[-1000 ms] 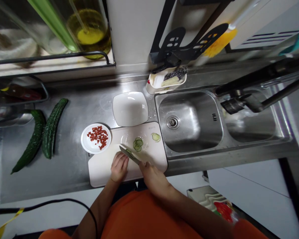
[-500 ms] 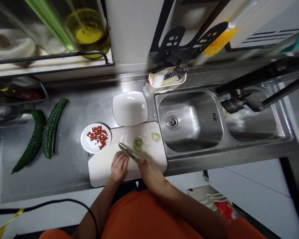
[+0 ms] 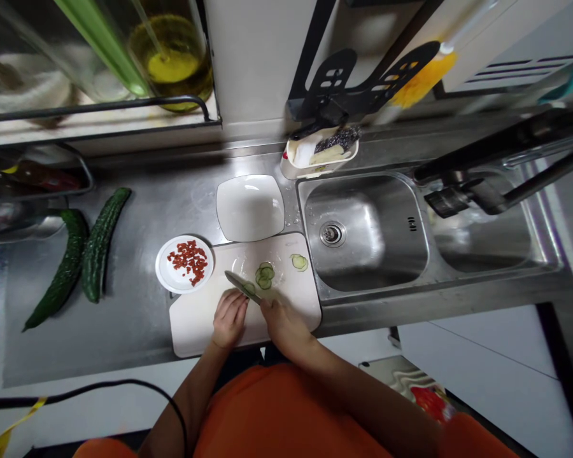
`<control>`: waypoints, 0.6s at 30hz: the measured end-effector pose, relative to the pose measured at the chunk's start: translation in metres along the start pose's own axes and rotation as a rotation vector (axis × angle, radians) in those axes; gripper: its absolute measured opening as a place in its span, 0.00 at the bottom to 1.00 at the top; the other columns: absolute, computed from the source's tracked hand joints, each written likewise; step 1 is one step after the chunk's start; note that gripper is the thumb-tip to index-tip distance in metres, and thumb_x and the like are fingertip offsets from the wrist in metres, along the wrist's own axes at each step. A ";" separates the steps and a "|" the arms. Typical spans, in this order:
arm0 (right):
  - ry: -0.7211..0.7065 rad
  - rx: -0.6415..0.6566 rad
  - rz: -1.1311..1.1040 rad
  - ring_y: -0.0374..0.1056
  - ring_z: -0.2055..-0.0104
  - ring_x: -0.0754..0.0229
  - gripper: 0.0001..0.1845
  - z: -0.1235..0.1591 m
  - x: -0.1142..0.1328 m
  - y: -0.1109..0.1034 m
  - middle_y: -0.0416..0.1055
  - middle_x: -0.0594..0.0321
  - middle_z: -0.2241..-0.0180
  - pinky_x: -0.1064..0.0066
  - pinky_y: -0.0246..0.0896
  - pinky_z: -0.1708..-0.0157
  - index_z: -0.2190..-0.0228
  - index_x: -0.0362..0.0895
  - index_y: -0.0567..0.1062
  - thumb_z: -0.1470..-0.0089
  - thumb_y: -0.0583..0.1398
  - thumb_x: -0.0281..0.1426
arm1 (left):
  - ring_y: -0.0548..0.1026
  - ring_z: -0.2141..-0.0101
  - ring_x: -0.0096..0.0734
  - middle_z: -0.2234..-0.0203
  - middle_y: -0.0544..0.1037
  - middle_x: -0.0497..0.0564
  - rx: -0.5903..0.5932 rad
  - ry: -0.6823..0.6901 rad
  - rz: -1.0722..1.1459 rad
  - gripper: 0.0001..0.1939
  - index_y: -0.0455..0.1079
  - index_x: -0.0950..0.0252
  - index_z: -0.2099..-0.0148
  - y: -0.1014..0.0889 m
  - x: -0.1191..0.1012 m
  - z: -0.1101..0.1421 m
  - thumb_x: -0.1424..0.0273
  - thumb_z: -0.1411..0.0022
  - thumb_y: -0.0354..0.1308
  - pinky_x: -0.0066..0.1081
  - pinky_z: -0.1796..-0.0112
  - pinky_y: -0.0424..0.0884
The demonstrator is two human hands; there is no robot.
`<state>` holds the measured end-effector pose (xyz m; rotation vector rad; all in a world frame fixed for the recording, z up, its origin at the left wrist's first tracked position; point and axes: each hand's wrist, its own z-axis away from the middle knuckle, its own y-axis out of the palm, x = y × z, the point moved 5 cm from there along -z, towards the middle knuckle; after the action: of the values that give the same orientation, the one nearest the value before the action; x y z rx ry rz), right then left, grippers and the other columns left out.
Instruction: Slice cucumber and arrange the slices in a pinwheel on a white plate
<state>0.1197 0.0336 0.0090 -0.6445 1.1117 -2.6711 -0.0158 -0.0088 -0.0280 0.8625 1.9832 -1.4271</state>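
Observation:
My right hand (image 3: 286, 323) is closed round the handle of a kitchen knife (image 3: 240, 284), whose blade points up and to the left. On the white cutting board (image 3: 195, 327), my left hand (image 3: 230, 318) has its fingers bent together on a piece of cucumber, mostly hidden by the fingers and blade. A thin green cucumber slice (image 3: 250, 288) shows at the blade's side. Just beyond lies a small pile of cucumber slices (image 3: 265, 275), and a few paler slices (image 3: 298, 262) rest near the board's right edge.
A white plate of diced red pieces (image 3: 174, 277) overlaps the board's left corner. Behind the board is a white square dish (image 3: 249, 213). Two whole cucumbers (image 3: 98, 254) lie at left. To the right is a steel sink (image 3: 367, 254) with a black faucet (image 3: 487, 159).
The knife has shifted slightly up and left, its tip farther from the left fingers. My left hand stays nearly where it was, and the slices lie unchanged.

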 end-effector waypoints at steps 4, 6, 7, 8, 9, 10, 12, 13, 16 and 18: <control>0.005 0.004 -0.010 0.69 0.64 0.55 0.19 -0.002 -0.001 0.007 0.72 0.52 0.65 0.67 0.62 0.67 0.58 0.42 0.70 0.45 0.46 0.19 | 0.74 0.57 0.36 0.62 0.77 0.54 0.013 -0.012 -0.017 0.09 0.72 0.64 0.57 0.001 0.001 0.000 0.76 0.39 0.54 0.44 0.53 0.72; 0.012 0.000 -0.022 0.69 0.63 0.54 0.18 -0.002 -0.001 0.007 0.72 0.51 0.64 0.67 0.62 0.66 0.58 0.41 0.70 0.44 0.46 0.19 | 0.74 0.56 0.36 0.61 0.76 0.55 0.026 -0.021 -0.021 0.09 0.71 0.64 0.56 0.001 0.001 -0.001 0.75 0.39 0.54 0.44 0.53 0.71; 0.017 -0.004 -0.028 0.69 0.63 0.54 0.18 -0.002 -0.001 0.007 0.72 0.51 0.64 0.66 0.62 0.66 0.58 0.41 0.70 0.44 0.46 0.19 | 0.73 0.56 0.36 0.60 0.76 0.55 0.031 -0.024 -0.024 0.10 0.70 0.64 0.55 0.002 0.001 -0.001 0.74 0.39 0.55 0.43 0.52 0.71; 0.024 -0.011 -0.032 0.69 0.62 0.53 0.18 -0.002 -0.002 0.006 0.72 0.50 0.64 0.66 0.62 0.65 0.58 0.41 0.70 0.44 0.46 0.19 | 0.73 0.55 0.36 0.60 0.75 0.56 0.032 -0.026 -0.028 0.10 0.70 0.64 0.54 0.002 0.000 -0.002 0.74 0.39 0.56 0.43 0.52 0.71; 0.032 -0.018 -0.037 0.69 0.62 0.53 0.18 -0.002 -0.002 0.005 0.72 0.50 0.64 0.65 0.62 0.65 0.58 0.41 0.70 0.44 0.46 0.19 | 0.72 0.55 0.37 0.59 0.75 0.56 0.032 -0.029 -0.032 0.11 0.69 0.64 0.53 0.002 0.000 -0.002 0.74 0.40 0.56 0.43 0.52 0.71; 0.037 -0.024 -0.040 0.69 0.61 0.52 0.18 -0.002 -0.002 0.004 0.72 0.50 0.64 0.65 0.63 0.65 0.58 0.41 0.70 0.44 0.46 0.19 | 0.72 0.54 0.37 0.59 0.75 0.56 0.033 -0.036 -0.034 0.12 0.69 0.64 0.53 0.002 -0.001 -0.002 0.73 0.40 0.57 0.42 0.52 0.70; 0.042 -0.033 -0.035 0.69 0.61 0.53 0.18 -0.001 -0.003 0.002 0.72 0.50 0.64 0.65 0.63 0.65 0.59 0.42 0.71 0.45 0.47 0.18 | 0.72 0.54 0.36 0.59 0.75 0.56 0.032 -0.055 -0.035 0.12 0.68 0.64 0.52 0.000 -0.002 -0.002 0.74 0.40 0.56 0.41 0.52 0.70; 0.039 -0.039 -0.027 0.69 0.61 0.53 0.18 -0.001 -0.002 0.000 0.72 0.51 0.64 0.66 0.63 0.65 0.59 0.42 0.71 0.45 0.47 0.18 | 0.72 0.54 0.36 0.59 0.75 0.56 0.026 -0.070 -0.039 0.12 0.68 0.64 0.52 -0.003 -0.001 0.000 0.74 0.40 0.56 0.41 0.52 0.70; 0.040 -0.062 0.026 0.69 0.62 0.56 0.17 0.002 -0.002 -0.003 0.72 0.52 0.65 0.68 0.63 0.66 0.59 0.42 0.71 0.44 0.48 0.19 | 0.73 0.55 0.35 0.58 0.75 0.56 -0.044 -0.121 -0.108 0.13 0.68 0.65 0.52 -0.022 0.005 0.007 0.73 0.40 0.57 0.38 0.52 0.70; 0.052 -0.073 0.065 0.69 0.64 0.58 0.17 0.004 -0.004 -0.003 0.72 0.52 0.65 0.70 0.63 0.68 0.59 0.43 0.71 0.43 0.47 0.20 | 0.73 0.56 0.34 0.59 0.75 0.56 -0.108 -0.168 -0.202 0.14 0.68 0.65 0.52 -0.042 0.014 0.015 0.71 0.41 0.58 0.37 0.54 0.70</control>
<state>0.1252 0.0341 0.0125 -0.5434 1.2273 -2.6169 -0.0555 -0.0301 -0.0170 0.4903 2.0418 -1.4353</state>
